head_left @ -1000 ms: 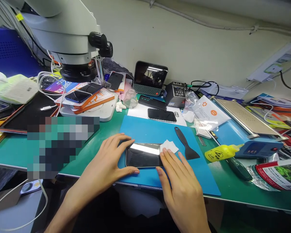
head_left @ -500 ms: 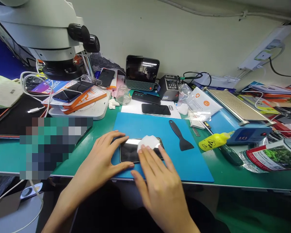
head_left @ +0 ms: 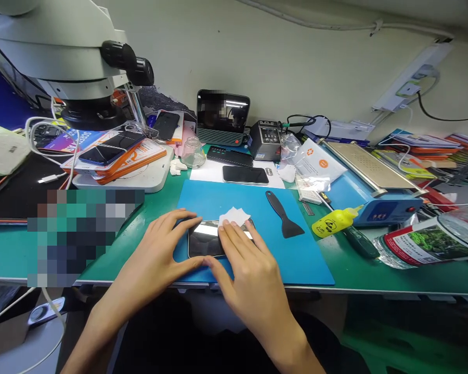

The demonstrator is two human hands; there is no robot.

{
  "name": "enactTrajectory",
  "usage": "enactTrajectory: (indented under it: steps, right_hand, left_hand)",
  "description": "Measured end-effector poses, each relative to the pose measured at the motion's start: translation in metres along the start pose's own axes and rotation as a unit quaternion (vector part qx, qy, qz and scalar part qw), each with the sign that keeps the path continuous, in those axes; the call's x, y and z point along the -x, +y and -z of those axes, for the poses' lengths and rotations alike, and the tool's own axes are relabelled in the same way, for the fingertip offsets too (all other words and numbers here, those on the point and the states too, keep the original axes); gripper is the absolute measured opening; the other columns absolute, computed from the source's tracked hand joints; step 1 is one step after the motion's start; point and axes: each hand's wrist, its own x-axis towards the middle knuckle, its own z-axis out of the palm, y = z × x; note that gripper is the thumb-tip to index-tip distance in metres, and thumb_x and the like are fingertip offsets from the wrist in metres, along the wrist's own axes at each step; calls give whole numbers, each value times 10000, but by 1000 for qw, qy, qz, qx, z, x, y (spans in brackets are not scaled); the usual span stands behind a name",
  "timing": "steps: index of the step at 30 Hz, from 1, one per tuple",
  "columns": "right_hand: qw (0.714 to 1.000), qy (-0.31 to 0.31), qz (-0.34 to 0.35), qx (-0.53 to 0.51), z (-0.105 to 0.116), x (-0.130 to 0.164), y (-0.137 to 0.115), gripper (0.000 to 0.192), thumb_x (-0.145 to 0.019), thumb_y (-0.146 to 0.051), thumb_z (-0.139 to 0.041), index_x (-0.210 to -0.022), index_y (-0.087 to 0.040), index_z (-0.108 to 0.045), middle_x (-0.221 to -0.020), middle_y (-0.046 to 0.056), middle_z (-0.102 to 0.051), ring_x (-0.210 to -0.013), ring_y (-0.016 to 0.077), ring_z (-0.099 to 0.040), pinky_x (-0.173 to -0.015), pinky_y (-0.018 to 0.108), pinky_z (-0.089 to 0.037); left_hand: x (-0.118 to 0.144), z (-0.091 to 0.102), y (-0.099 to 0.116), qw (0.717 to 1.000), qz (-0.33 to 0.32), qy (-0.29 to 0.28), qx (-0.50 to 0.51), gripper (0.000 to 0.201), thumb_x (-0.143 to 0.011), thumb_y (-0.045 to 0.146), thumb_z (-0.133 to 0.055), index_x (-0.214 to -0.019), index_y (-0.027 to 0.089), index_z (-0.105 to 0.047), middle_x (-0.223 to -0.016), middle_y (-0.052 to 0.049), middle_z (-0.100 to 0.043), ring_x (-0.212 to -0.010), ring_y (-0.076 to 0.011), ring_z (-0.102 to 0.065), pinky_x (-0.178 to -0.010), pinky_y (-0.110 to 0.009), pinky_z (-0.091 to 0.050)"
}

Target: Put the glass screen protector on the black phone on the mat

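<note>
A smartphone (head_left: 203,245) lies screen up on the blue mat (head_left: 308,265), bright light reflecting off its glass. My left hand (head_left: 166,241) braces its left end, fingers along the far edge and thumb along the near edge. A white wipe (head_left: 236,215) sits under the fingertips of my right hand (head_left: 251,272), which press it flat against the phone's right half. Those fingers cover much of the screen there. The two thumb tips meet by the phone's near edge. A black plastic scraper (head_left: 284,214) rests on the mat to the right.
A microscope (head_left: 81,57) overhangs the left side. Phones on boxes (head_left: 132,161) and a glass jar (head_left: 194,153) stand behind. Toward the right are a yellow bottle (head_left: 333,222), a blue heating plate unit (head_left: 386,210) and a large labelled clear container (head_left: 432,241). Another phone (head_left: 245,175) lies beyond the mat.
My right hand has shifted slightly on the screen with the wipe, whose far edge now shows pointed corners. My thumbs have come together. The whole view has moved a little.
</note>
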Motion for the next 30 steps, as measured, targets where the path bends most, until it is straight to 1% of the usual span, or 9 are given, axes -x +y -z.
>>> enactTrajectory:
  steps: [4,7,10,13,16,20,24,27,30]
  right_hand:
    - [999,-3,46,-7,14,18,1,442,-1101,-342,-572,-1444,-80,-665,-1510,126,-664,-1381,295,-676,-1232,520,-518]
    - [999,2,52,7,18,22,6,406,-1092,-295,-592,-1434,-91,-673,-1485,120,-686,-1343,290,-704,-1219,528,-531]
    - [1000,7,27,13,9,8,10,399,-1102,-316,-580,-1402,-80,-696,-1468,149,-694,-1334,306,-709,-1226,555,-518]
    - [1000,-7,10,-2,-5,-11,7,424,-1117,-353,-538,-1385,-72,-710,-1475,171,-686,-1365,310,-687,-1251,544,-490]
    - [1000,-8,19,-18,-8,-14,-2,462,-1115,-378,-532,-1401,-54,-698,-1496,175,-670,-1403,309,-657,-1265,519,-477]
    - [998,-6,60,-29,7,8,-7,447,-1101,-361,-563,-1429,-80,-680,-1499,126,-677,-1395,282,-665,-1248,493,-504]
    - [998,3,64,6,19,20,7,363,-1093,-248,-571,-1396,-96,-701,-1449,108,-714,-1321,280,-720,-1219,524,-530]
    - [998,19,38,38,11,10,15,369,-1096,-261,-574,-1376,-62,-710,-1424,145,-725,-1297,307,-733,-1196,543,-550]
    - [999,20,17,41,-2,-4,7,452,-1105,-359,-565,-1372,-24,-707,-1437,188,-707,-1321,337,-715,-1189,548,-556]
  left_hand:
    - [-1,1,1,1000,5,1,1,630,-938,576,-772,-1464,295,-569,-1538,-104,-582,-1463,-356,-505,-1213,-579,-416]
    - [-1,1,2,1000,11,-1,3,630,-933,570,-781,-1462,301,-570,-1536,-90,-585,-1466,-348,-501,-1211,-574,-423]
    - [-1,1,2,1000,12,-2,2,605,-943,541,-779,-1461,307,-571,-1530,-82,-589,-1466,-339,-502,-1215,-566,-420]
    - [-1,1,1,1000,9,-5,3,572,-960,497,-769,-1459,301,-571,-1531,-85,-585,-1463,-332,-505,-1225,-556,-409]
    - [-1,1,0,1000,3,-7,2,559,-969,461,-766,-1462,295,-564,-1534,-89,-581,-1469,-327,-497,-1226,-554,-406]
    - [-1,1,1,1000,7,2,5,613,-940,510,-791,-1471,307,-561,-1533,-82,-585,-1469,-333,-497,-1227,-546,-409]
    - [-1,1,2,1000,13,5,11,632,-926,552,-794,-1463,301,-574,-1538,-83,-588,-1470,-340,-496,-1230,-547,-411]
    - [-1,1,2,1000,15,4,13,639,-924,563,-792,-1466,301,-577,-1539,-84,-586,-1470,-342,-497,-1231,-544,-412]
    - [0,1,2,1000,13,2,11,588,-950,499,-780,-1467,306,-578,-1533,-82,-589,-1468,-334,-501,-1230,-542,-414]
